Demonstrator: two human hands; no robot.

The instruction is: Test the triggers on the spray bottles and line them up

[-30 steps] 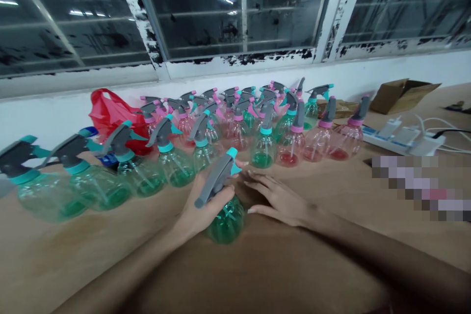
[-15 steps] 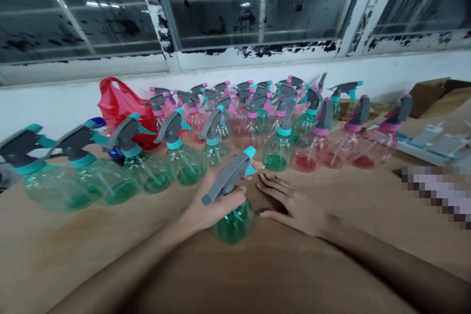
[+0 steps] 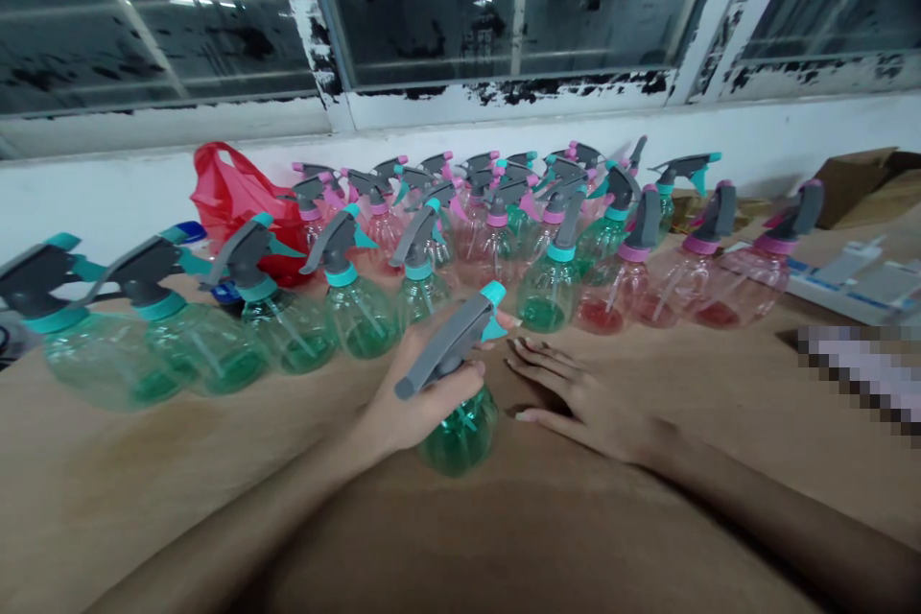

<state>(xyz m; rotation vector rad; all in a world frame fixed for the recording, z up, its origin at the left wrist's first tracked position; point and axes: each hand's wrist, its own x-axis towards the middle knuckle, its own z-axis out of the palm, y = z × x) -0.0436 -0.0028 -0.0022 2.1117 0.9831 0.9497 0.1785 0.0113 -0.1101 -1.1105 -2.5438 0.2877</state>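
Observation:
My left hand (image 3: pixel 413 393) is wrapped round the neck of a green spray bottle (image 3: pixel 460 432) with a grey and teal trigger head (image 3: pixel 450 341). The bottle stands upright on the brown table (image 3: pixel 144 480). Just to its right, my right hand (image 3: pixel 576 393) lies flat on the table with its fingers stretched out, empty, the fingertips close to the bottle.
Several green and pink spray bottles (image 3: pixel 360 302) stand in rows behind, up to the white wall. A red plastic bag (image 3: pixel 230 197) sits at the back left. A white power strip (image 3: pixel 856 283) and cardboard boxes (image 3: pixel 863 182) are at the right.
Both hands and the held bottle stay nearly as they were. The view has shifted slightly, so the scene sits a little further right.

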